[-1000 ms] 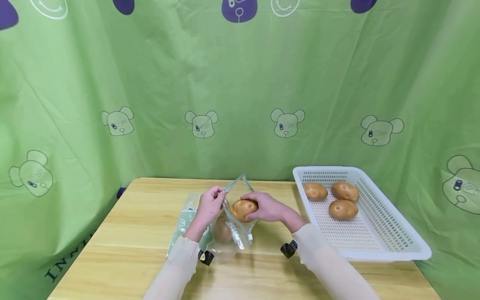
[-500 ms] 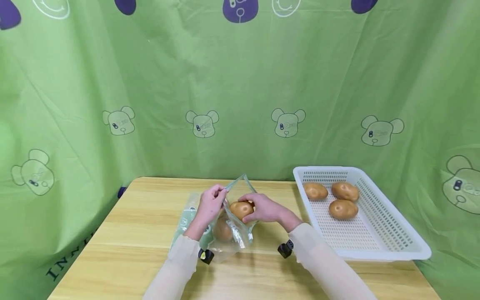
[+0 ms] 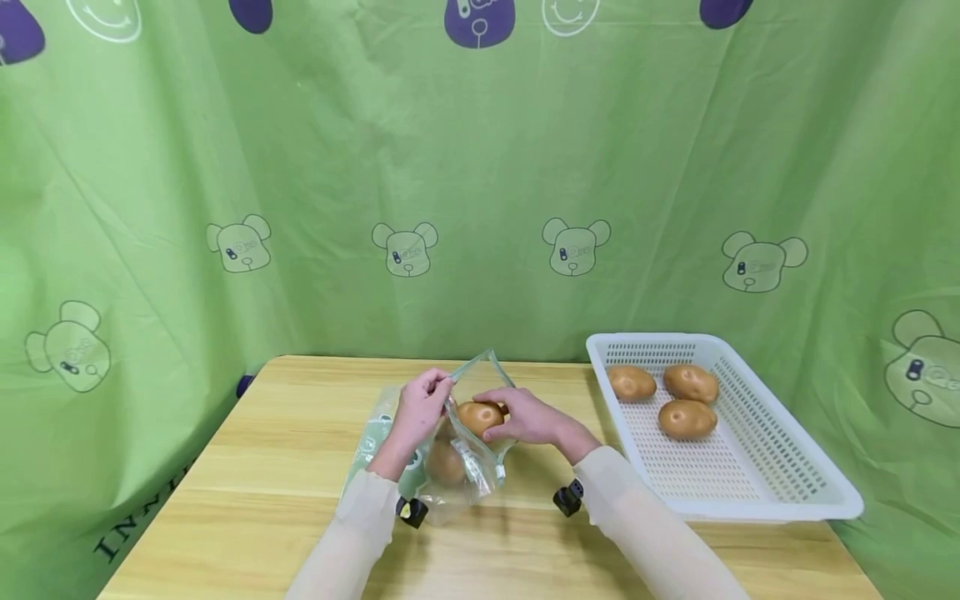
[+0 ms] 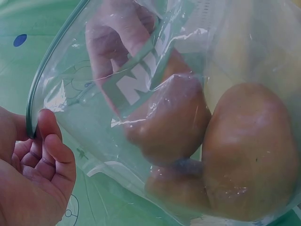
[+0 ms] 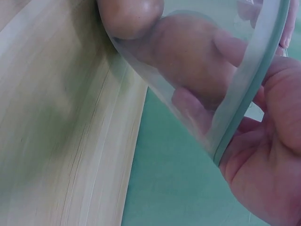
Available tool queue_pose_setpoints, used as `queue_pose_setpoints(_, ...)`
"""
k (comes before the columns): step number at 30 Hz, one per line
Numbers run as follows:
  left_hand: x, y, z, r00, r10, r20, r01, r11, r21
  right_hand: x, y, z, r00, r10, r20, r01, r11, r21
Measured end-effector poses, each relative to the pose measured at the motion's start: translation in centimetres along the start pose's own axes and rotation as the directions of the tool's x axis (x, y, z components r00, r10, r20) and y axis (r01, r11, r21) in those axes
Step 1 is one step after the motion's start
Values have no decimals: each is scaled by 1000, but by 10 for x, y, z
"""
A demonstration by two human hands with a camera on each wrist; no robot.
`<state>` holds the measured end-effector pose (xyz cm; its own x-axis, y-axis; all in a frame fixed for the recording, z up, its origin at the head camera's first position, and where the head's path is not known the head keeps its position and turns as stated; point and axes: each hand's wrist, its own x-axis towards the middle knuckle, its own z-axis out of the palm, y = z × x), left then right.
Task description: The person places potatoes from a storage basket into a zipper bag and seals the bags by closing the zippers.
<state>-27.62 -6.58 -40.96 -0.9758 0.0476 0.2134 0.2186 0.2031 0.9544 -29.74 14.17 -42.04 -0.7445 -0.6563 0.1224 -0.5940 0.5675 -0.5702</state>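
Observation:
A clear zip bag (image 4: pixel 77 108) with a green rim stands on the table, its mouth spread. My left hand (image 3: pixel 420 408) pinches the rim between thumb and index finger, as the left wrist view shows. With its fingers inside the mouth, my right hand (image 3: pixel 528 415) grips a brown potato (image 3: pixel 478 417). Through the plastic, a large potato (image 4: pixel 251 150) and part of another potato (image 4: pixel 176 188) show lower in the bag, touching the held one. The right wrist view shows the right thumb and fingers round the held potato (image 5: pixel 188 56), behind the green rim.
To the right stands a white perforated basket (image 3: pixel 750 508) with three potatoes (image 3: pixel 687 419) at its far end. Flat on the wooden table (image 3: pixel 255 483), left of the bag, lies green printed plastic (image 3: pixel 371 437). A green curtain (image 3: pixel 480 150) hangs behind the table.
My right hand has moved slightly left with its potato, which now sits a little deeper in the bag. The left hand has stayed on the rim.

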Motion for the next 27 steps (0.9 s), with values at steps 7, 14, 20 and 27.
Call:
queue_pose_setpoints(7, 2, -3, -1, 999, 29, -27, -29, 999, -23, 2, 3, 1, 1000, 18, 3, -18, 1000, -26)
queue_pose_setpoints(14, 3, -2, -3, 999, 30, -32, -32, 999, -34, 4, 2, 0, 998, 57, -14, -58, 998, -37)
queue_pose_setpoints(20, 3, 0, -4, 1000, 19, -20, -20, 999, -40, 5, 3, 0, 999, 29, -23, -28, 999, 30)
queue_pose_setpoints(27, 4, 0, -3, 999, 30, -19, -31, 998, -46, 8, 4, 2, 998, -7, -57, 8, 999, 32)
